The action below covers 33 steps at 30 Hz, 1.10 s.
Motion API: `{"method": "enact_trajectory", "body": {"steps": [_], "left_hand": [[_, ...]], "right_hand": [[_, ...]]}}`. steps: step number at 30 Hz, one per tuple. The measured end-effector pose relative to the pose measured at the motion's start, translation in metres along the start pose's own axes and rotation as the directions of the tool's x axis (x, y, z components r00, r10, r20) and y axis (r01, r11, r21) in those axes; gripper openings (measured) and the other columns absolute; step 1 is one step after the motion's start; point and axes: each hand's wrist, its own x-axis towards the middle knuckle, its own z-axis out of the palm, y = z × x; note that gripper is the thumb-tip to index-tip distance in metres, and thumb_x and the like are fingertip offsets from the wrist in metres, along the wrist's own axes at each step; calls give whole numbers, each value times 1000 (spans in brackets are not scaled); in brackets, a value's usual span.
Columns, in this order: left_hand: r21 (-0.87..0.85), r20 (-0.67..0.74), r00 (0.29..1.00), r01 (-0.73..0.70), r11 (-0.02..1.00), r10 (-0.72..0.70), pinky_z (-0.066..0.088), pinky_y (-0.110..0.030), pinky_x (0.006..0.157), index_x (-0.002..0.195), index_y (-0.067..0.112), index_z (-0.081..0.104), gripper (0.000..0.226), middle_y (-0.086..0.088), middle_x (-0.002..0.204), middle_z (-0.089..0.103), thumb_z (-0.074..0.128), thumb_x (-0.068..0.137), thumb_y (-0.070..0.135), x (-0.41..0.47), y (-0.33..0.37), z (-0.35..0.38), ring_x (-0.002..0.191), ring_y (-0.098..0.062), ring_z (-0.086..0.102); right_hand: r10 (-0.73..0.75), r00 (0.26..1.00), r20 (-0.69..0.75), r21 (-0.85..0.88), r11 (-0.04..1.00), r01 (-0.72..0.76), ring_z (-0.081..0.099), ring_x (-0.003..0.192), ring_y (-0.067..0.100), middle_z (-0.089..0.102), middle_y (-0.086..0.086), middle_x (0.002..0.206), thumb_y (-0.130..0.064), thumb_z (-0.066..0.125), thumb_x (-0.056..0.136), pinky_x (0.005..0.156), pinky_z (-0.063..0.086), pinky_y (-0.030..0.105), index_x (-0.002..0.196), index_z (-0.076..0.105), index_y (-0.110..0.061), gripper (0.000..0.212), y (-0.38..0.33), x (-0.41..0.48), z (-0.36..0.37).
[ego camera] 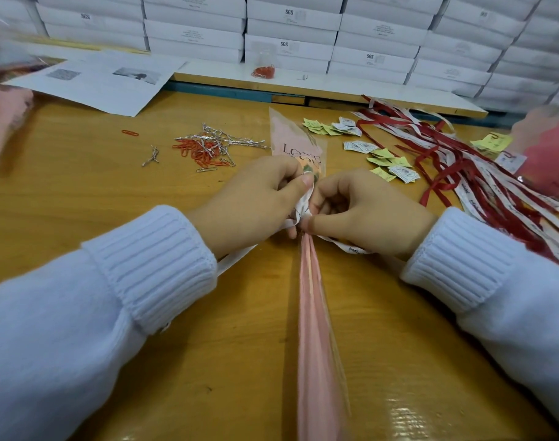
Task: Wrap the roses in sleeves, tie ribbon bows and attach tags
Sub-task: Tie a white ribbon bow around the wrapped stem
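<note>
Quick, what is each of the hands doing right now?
Left hand: closed, pinching the white printed ribbon around the pink rose sleeve.
Right hand: closed, pinching the same ribbon.

Paper clips (208, 151) left, ribbons (462, 173) right

On the table (80, 192) the sleeve (316, 329) lay at centre, the left hand (255, 202) and right hand (364, 211) pinching the ribbon (303, 203) around it. Paper clips (208, 151) lay left of it, tags (389, 163) and loose ribbons (462, 176) right, sheets (103, 81) far left, boxes (290, 27) behind.
</note>
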Motion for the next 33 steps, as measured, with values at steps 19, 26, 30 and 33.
{"method": "enact_trajectory", "body": {"steps": [19, 26, 30, 33], "left_hand": [[-65, 62, 988, 147, 987, -143, 53, -25, 67, 85, 17, 64, 11, 0, 71, 72, 58, 92, 23, -2, 3, -7, 62, -6, 64], [-217, 158, 940, 331, 918, -301, 57, -20, 61, 87, 8, 69, 22, -9, 75, 73, 52, 89, -7, -3, 8, -16, 64, -12, 68], [-72, 141, 959, 256, 964, -244, 52, -15, 57, 87, 18, 72, 14, 3, 70, 72, 63, 87, 7, -5, 4, -17, 59, -6, 65], [-19, 142, 964, 231, 973, -226, 50, -13, 55, 83, 25, 72, 13, 8, 70, 72, 67, 85, 13, -4, 1, -17, 55, -2, 63]], "right_hand": [[36, 988, -151, 16, 999, -34, 56, 57, 1, 67, 0, 69, -8, 71, 80, 60, 50, 17, 77, 69, -11, 5, 10, 4, 2], [104, 981, -164, 41, 994, -99, 51, 44, -2, 59, -8, 53, -10, 75, 77, 43, 39, 10, 69, 65, -12, 13, 9, 4, 2], [98, 983, -152, 39, 995, -93, 51, 45, -2, 59, -10, 52, -17, 79, 74, 44, 40, 10, 67, 66, -16, 15, 9, 4, 1], [86, 986, -143, 28, 996, -82, 51, 46, -3, 59, -13, 52, -20, 80, 72, 45, 40, 9, 64, 65, -20, 17, 8, 4, 0]]}}
